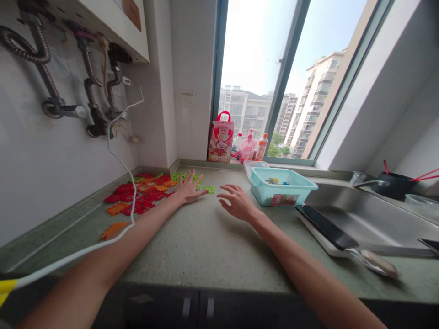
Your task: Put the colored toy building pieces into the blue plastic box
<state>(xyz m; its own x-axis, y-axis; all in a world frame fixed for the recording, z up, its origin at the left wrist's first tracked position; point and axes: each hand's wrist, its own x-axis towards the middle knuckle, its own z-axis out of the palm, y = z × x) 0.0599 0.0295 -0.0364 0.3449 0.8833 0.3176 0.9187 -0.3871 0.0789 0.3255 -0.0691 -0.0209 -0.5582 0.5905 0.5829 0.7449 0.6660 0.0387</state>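
My left hand (pixel 188 189) is spread over green puzzle-like pieces (pixel 176 176) at the back of the counter, partly covering them. One green piece (pixel 209 189) lies just beyond its thumb. To the left sits a spread of red interlocking pieces (pixel 123 193) mixed with orange pieces (pixel 117 208). My right hand (pixel 236 201) hovers above the counter with fingers apart and slightly curled, holding nothing. Right of it stands a light-blue plastic box (pixel 284 183), with a few yellow and blue pieces (pixel 273 181) inside. Its clear lid (pixel 255 167) leans behind it.
A white cable (pixel 118 155) hangs across the left side in front of the pieces. A steel sink (pixel 373 214) is at right, a black phone-like slab (pixel 325 226) by its edge. Bottles (pixel 248 146) and a red-pink bag (pixel 221 141) stand on the windowsill.
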